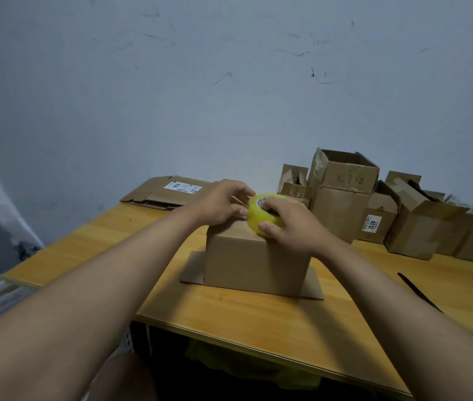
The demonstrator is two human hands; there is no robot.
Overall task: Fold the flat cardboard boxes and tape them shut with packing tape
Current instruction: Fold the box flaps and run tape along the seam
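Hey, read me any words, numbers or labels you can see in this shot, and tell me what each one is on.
"4012": white label on a box in the right-hand stack.
"2": handwritten on the tall open box; the marks beside it are unreadable.
White label on the flattened box: blurred.
Tape roll core print: too small.

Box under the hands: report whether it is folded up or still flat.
Folded up: the box stands as a block on the table.

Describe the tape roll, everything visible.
The tape roll is a wide ring of glossy, yellowish clear packing tape with a printed label inside its core. It stands tilted on its edge on top of the folded cardboard box. The right hand grips it, thumb on the near rim, fingers in the core. The left hand fingers its left side, apparently at the tape's end.
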